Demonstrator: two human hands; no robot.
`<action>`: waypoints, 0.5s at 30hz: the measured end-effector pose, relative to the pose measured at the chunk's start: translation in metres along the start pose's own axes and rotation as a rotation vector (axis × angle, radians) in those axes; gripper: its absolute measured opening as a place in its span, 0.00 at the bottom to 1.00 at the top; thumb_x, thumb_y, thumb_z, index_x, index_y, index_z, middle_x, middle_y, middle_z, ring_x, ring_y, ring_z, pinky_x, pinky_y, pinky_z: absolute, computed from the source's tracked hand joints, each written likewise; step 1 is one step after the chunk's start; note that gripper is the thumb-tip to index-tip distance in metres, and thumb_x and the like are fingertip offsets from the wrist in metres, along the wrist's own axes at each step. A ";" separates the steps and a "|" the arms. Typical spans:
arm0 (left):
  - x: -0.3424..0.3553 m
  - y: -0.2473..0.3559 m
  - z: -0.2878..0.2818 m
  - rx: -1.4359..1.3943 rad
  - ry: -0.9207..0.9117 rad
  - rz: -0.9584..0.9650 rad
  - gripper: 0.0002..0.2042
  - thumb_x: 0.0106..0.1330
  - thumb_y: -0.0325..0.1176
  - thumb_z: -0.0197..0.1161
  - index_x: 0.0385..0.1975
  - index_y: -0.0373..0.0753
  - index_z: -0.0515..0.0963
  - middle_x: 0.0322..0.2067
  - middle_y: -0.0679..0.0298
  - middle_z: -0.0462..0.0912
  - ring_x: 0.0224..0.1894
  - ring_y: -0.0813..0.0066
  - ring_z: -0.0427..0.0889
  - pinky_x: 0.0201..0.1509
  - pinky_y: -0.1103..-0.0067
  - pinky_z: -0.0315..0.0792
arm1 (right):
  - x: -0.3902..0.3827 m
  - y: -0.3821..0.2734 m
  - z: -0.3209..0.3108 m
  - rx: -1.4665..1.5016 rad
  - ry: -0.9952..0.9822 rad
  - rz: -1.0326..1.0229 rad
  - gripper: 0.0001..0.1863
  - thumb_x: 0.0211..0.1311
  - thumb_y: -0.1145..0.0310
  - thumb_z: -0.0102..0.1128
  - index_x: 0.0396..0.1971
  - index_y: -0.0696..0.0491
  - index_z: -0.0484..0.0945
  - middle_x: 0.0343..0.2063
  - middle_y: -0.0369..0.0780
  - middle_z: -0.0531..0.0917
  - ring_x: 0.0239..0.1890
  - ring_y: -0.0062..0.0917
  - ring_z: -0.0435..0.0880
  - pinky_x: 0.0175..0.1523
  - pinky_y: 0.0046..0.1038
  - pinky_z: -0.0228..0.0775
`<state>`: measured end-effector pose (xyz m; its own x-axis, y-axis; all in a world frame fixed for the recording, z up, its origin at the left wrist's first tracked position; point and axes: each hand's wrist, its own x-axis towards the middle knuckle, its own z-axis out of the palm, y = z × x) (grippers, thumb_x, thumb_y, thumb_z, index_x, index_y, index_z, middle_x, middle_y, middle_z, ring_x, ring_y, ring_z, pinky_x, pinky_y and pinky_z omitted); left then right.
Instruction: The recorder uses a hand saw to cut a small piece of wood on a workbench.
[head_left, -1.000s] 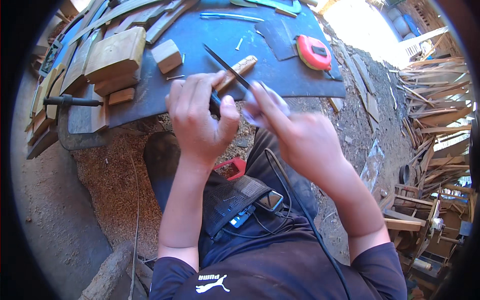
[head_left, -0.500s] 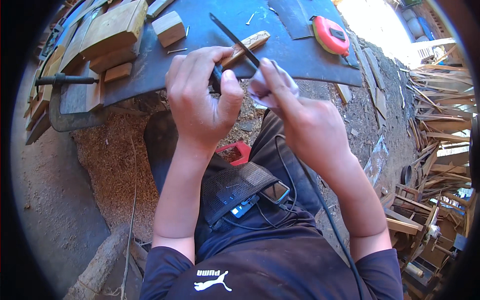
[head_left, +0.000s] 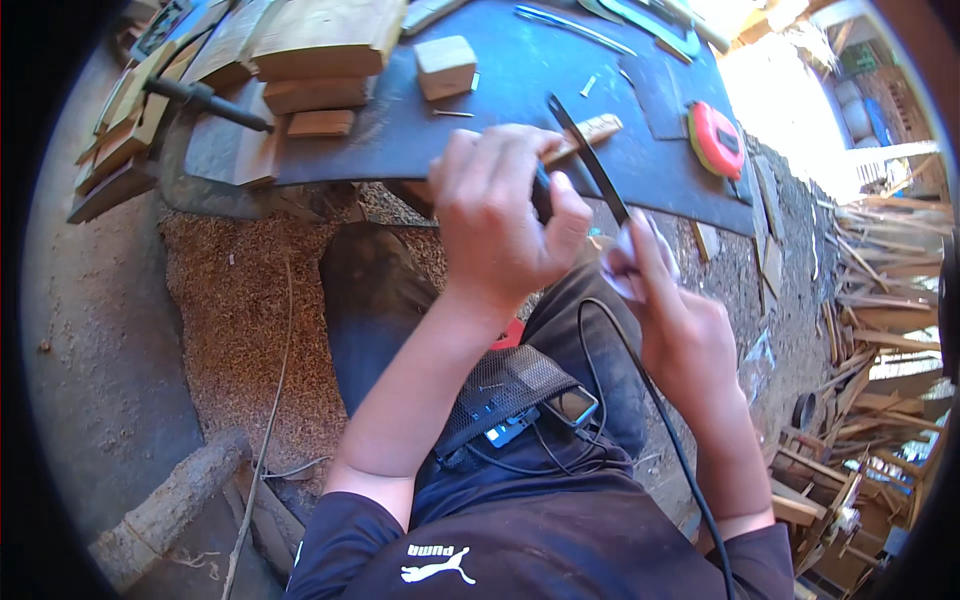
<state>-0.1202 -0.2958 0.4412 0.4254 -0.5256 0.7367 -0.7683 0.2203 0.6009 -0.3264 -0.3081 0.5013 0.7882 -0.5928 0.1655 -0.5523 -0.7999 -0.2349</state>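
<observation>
My left hand [head_left: 500, 215] is closed round a dark, rod-like thing [head_left: 543, 195], mostly hidden by the fingers, over the near edge of the table. My right hand [head_left: 680, 320] grips a long, narrow dark blade [head_left: 590, 155] by its lower end, where a pale cloth [head_left: 640, 262] is wrapped; whether it is a file or a saw blade I cannot tell. Slanting up and to the left, the blade crosses in front of a small wooden strip [head_left: 600, 128] at the table edge. My left fingertips are close to that strip.
Stacked wood blocks [head_left: 320, 60], a clamp [head_left: 205, 103] and a wooden cube [head_left: 446, 66] occupy the table's left side. A red tape measure [head_left: 716, 140] lies to the right, near nails [head_left: 588, 86] and a blue metal rod [head_left: 575, 30]. A cable [head_left: 650, 385] hangs by my right arm.
The table and its things appear further right and show more of the far side as the view turns. Both hands keep their holds, and the blade still slants up and left.
</observation>
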 end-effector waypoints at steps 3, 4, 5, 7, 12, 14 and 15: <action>0.002 0.002 0.003 0.016 0.024 -0.008 0.12 0.56 0.40 0.58 0.33 0.39 0.81 0.33 0.60 0.83 0.36 0.58 0.77 0.43 0.65 0.68 | 0.007 0.002 -0.007 0.049 0.031 0.004 0.43 0.54 0.81 0.56 0.74 0.54 0.57 0.20 0.46 0.82 0.17 0.43 0.81 0.24 0.45 0.72; 0.001 0.003 0.005 0.016 0.034 -0.001 0.12 0.56 0.40 0.58 0.32 0.39 0.81 0.32 0.60 0.82 0.36 0.58 0.77 0.43 0.65 0.68 | 0.025 0.000 -0.008 -0.018 -0.034 0.006 0.43 0.54 0.82 0.55 0.74 0.54 0.57 0.20 0.45 0.83 0.17 0.43 0.81 0.24 0.45 0.72; 0.000 0.002 0.006 -0.001 0.031 -0.008 0.12 0.56 0.40 0.58 0.32 0.39 0.81 0.32 0.60 0.82 0.36 0.58 0.77 0.43 0.65 0.68 | 0.043 0.001 -0.006 -0.091 -0.102 0.018 0.43 0.54 0.82 0.55 0.74 0.55 0.57 0.21 0.44 0.83 0.17 0.43 0.81 0.24 0.45 0.72; 0.002 -0.001 0.002 0.014 0.030 -0.011 0.12 0.56 0.40 0.58 0.32 0.39 0.81 0.32 0.60 0.82 0.36 0.59 0.77 0.43 0.66 0.68 | 0.056 0.007 0.004 -0.070 0.027 -0.118 0.43 0.54 0.82 0.55 0.74 0.55 0.57 0.23 0.45 0.84 0.18 0.44 0.81 0.24 0.45 0.72; 0.001 0.002 0.004 0.018 0.027 -0.007 0.13 0.56 0.41 0.58 0.32 0.39 0.80 0.32 0.60 0.82 0.36 0.59 0.77 0.43 0.66 0.67 | 0.009 0.000 0.000 0.002 0.053 -0.049 0.42 0.55 0.81 0.56 0.74 0.56 0.58 0.38 0.44 0.89 0.23 0.38 0.86 0.27 0.39 0.78; 0.003 0.002 0.006 0.009 0.036 0.001 0.13 0.56 0.41 0.58 0.32 0.39 0.80 0.32 0.60 0.82 0.36 0.59 0.77 0.43 0.66 0.67 | 0.012 0.002 -0.004 0.092 0.061 -0.025 0.41 0.55 0.81 0.56 0.73 0.56 0.60 0.37 0.44 0.89 0.24 0.38 0.87 0.28 0.37 0.78; 0.002 0.002 0.008 -0.004 0.039 0.004 0.13 0.56 0.41 0.58 0.32 0.38 0.80 0.32 0.60 0.82 0.36 0.59 0.77 0.43 0.66 0.67 | 0.029 0.001 -0.006 0.085 0.055 -0.012 0.41 0.55 0.81 0.56 0.73 0.56 0.60 0.37 0.44 0.89 0.24 0.38 0.87 0.28 0.37 0.78</action>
<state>-0.1246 -0.3030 0.4416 0.4407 -0.4926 0.7504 -0.7680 0.2259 0.5993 -0.3058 -0.3268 0.5121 0.7773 -0.5893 0.2205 -0.5159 -0.7975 -0.3128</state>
